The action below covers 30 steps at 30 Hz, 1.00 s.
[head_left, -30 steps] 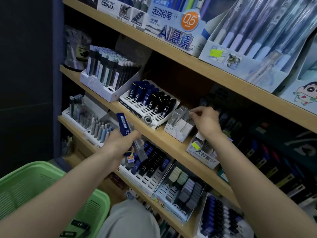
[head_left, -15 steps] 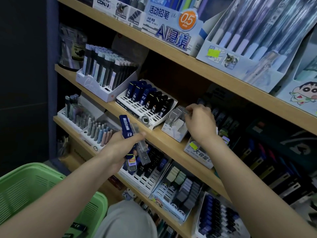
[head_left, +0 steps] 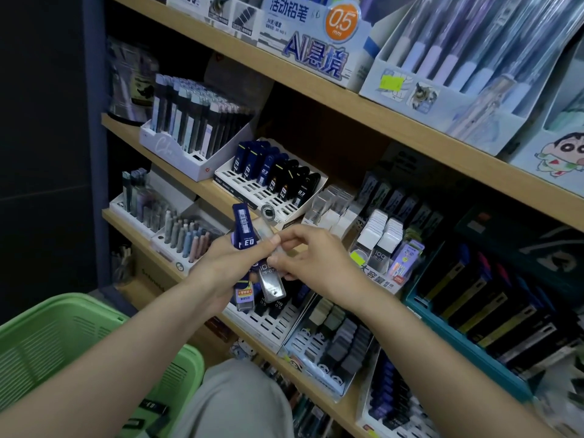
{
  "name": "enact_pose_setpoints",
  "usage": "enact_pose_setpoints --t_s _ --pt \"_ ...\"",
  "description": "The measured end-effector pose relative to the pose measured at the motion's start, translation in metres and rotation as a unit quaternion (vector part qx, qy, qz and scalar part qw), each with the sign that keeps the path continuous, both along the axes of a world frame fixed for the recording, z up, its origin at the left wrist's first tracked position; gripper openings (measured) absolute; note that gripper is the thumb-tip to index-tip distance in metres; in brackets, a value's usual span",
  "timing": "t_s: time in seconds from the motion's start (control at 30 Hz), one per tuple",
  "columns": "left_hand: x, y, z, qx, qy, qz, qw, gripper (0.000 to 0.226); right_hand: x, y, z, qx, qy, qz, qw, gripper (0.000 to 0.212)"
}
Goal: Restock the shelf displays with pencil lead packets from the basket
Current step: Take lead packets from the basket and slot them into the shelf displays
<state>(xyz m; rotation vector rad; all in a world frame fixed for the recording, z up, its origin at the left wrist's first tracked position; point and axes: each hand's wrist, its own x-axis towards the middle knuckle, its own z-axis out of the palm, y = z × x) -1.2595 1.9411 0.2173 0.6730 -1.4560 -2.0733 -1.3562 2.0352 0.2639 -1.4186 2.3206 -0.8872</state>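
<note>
Wooden shelves (head_left: 347,101), green basket (head_left: 47,343) low left — left hand (head_left: 221,267) gripping lead packets (head_left: 243,226), right hand (head_left: 313,263) pinching clear packet (head_left: 271,284)

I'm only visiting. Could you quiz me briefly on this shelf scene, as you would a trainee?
1. True or false: the right hand pinches a clear packet.
2. Which grips the blue packet? A: left hand. B: right hand.
3. Fill in: the basket is ___.
Key: 1 true; 2 A; 3 green.
</note>
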Motion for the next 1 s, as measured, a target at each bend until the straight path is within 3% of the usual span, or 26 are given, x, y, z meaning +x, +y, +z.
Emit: enact_pose_setpoints --t_s 0.1,0.17,0.27,0.37,0.57,0.73,0.87,1.0 --pt "0.0 0.0 0.001 -0.049 -0.02 -0.012 0.999 0.011 -0.003 0.002 0.002 0.009 0.065 -0.004 0.998 0.019" --pt "0.0 0.001 0.003 -0.082 -0.042 -0.034 0.995 0.01 -0.006 0.006 0.004 0.021 0.054 0.009 0.998 0.018" --pt "0.0 0.001 0.006 -0.116 -0.062 -0.065 0.989 0.009 -0.008 0.013 0.007 0.044 0.026 0.046 0.998 0.034" --pt "-0.001 0.004 0.007 -0.135 -0.063 -0.092 0.985 0.009 -0.011 0.018 0.011 0.038 0.084 0.063 0.994 0.041" --pt "-0.005 0.003 0.002 -0.107 -0.077 -0.08 0.988 0.019 -0.042 0.017 0.03 -0.082 0.099 -0.05 0.99 0.017" --pt "-0.006 0.002 0.002 -0.105 -0.082 -0.082 0.988 0.019 -0.071 0.006 0.036 -0.18 0.153 -0.131 0.963 0.032" --pt "-0.007 0.0 0.002 -0.108 -0.078 -0.082 0.988 0.019 -0.086 -0.001 0.035 -0.172 0.169 -0.162 0.957 0.031" --pt "-0.008 -0.004 0.0 -0.105 -0.077 -0.071 0.989 0.02 -0.094 -0.009 0.031 -0.101 0.218 -0.158 0.958 0.025"
